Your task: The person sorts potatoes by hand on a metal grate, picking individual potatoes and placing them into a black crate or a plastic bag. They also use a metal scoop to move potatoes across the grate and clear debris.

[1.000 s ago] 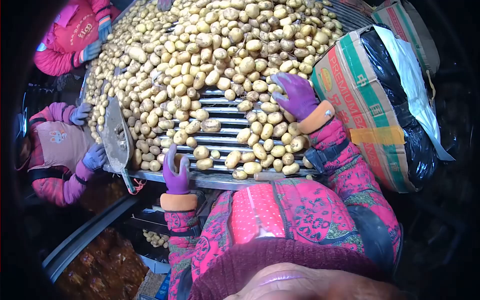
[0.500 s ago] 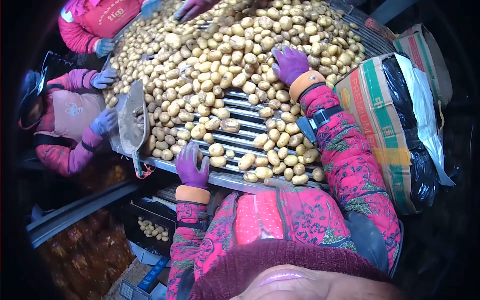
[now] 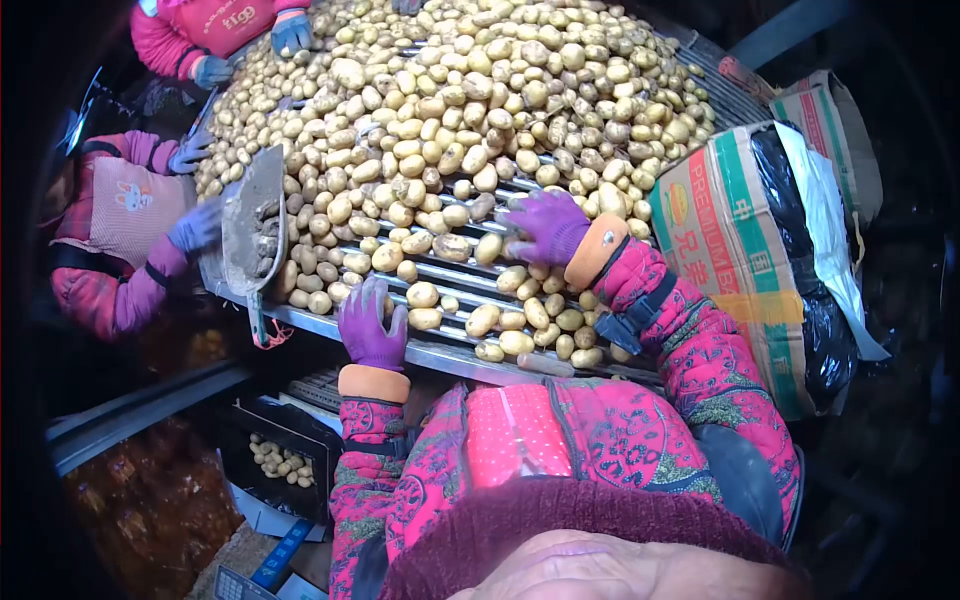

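Potatoes lie heaped over a metal roller table. In a purple glove, my left hand rests at the table's near edge, fingers apart, beside a few potatoes. My right hand, gloved in purple too, is over the potatoes near the middle of the rollers, fingers spread and a little blurred. Bare rollers show between my hands, with loose potatoes on them. A metal scoop with dirt in it lies at the table's left edge.
A co-worker in a pink apron stands at the left, another at the upper left. A large printed carton with black plastic is at the right. Below left, a black box holds potatoes.
My right hand has moved down and left from the heap toward the middle rollers. My left hand stays near the table's edge. The purple-gloved hand at the top has left the view.
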Demonstrator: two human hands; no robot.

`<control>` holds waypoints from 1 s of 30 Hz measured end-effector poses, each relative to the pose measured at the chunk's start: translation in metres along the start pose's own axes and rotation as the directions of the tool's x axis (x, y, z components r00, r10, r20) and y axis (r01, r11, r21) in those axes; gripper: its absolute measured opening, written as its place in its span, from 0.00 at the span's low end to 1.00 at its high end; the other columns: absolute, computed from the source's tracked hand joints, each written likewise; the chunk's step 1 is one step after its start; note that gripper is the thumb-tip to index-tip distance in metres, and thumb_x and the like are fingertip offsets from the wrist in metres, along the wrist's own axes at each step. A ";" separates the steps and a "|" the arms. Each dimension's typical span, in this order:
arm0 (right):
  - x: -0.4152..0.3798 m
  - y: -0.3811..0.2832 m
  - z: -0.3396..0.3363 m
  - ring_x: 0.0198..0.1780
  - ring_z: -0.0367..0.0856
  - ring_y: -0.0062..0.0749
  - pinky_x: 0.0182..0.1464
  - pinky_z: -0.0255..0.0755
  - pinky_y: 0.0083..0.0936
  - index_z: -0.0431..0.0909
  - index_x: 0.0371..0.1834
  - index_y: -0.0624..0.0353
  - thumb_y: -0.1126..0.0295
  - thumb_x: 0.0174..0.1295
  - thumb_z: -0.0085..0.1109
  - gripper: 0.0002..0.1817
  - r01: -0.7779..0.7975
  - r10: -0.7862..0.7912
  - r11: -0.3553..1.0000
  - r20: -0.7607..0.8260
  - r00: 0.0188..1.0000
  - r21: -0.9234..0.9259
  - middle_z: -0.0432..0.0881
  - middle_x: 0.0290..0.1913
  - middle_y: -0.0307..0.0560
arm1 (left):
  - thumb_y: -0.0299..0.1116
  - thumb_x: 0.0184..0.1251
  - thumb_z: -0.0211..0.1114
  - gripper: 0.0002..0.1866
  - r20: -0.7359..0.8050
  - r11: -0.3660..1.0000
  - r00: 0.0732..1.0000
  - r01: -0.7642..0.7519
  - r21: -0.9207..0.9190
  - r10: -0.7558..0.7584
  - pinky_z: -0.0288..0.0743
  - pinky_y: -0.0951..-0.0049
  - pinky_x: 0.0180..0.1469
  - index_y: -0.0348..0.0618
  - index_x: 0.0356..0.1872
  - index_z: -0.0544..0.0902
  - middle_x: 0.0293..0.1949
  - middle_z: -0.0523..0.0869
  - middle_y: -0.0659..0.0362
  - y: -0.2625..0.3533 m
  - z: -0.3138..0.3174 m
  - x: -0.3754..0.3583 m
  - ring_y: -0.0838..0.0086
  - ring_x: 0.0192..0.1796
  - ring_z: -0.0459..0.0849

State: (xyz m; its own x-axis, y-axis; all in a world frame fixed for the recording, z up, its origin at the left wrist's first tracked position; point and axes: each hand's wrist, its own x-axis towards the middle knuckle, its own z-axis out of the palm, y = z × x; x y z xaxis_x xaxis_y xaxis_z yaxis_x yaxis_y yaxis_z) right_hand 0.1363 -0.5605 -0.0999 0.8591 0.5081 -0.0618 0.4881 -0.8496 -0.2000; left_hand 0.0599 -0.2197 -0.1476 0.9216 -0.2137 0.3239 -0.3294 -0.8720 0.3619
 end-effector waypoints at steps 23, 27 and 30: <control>0.094 -0.041 -0.060 0.48 0.83 0.41 0.51 0.76 0.33 0.79 0.57 0.49 0.58 0.55 0.65 0.25 0.194 -0.344 0.690 0.080 0.935 0.698 0.84 0.45 0.51 | 0.43 0.69 0.61 0.39 0.639 -0.683 0.768 0.446 -0.579 -0.041 0.82 0.68 0.46 0.54 0.76 0.51 0.68 0.68 0.53 0.058 0.002 0.084 0.65 0.50 0.82; 0.175 -0.002 -0.069 0.45 0.84 0.34 0.49 0.77 0.31 0.81 0.53 0.52 0.58 0.59 0.63 0.20 -0.022 0.020 0.686 0.011 1.000 0.727 0.86 0.42 0.49 | 0.37 0.70 0.61 0.28 0.735 -0.699 0.677 0.543 -0.465 0.036 0.76 0.80 0.30 0.50 0.69 0.64 0.58 0.73 0.53 0.041 0.005 0.075 0.72 0.39 0.79; 0.242 0.045 -0.046 0.48 0.83 0.48 0.51 0.77 0.37 0.81 0.53 0.49 0.61 0.59 0.61 0.18 -0.094 0.132 0.963 -0.138 0.982 0.255 0.84 0.46 0.54 | 0.36 0.69 0.62 0.27 0.732 -0.685 0.681 0.521 -0.509 -0.026 0.75 0.79 0.30 0.47 0.67 0.65 0.56 0.74 0.52 0.021 0.006 0.062 0.72 0.39 0.79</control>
State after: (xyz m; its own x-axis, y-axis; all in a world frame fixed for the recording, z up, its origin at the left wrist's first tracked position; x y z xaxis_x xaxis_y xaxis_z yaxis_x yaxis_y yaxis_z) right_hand 0.3735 -0.4826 -0.0784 0.9288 0.3674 0.0475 0.3503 -0.8292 -0.4356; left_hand 0.1113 -0.2538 -0.1249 0.7864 -0.4447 -0.4286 0.6011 0.7106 0.3656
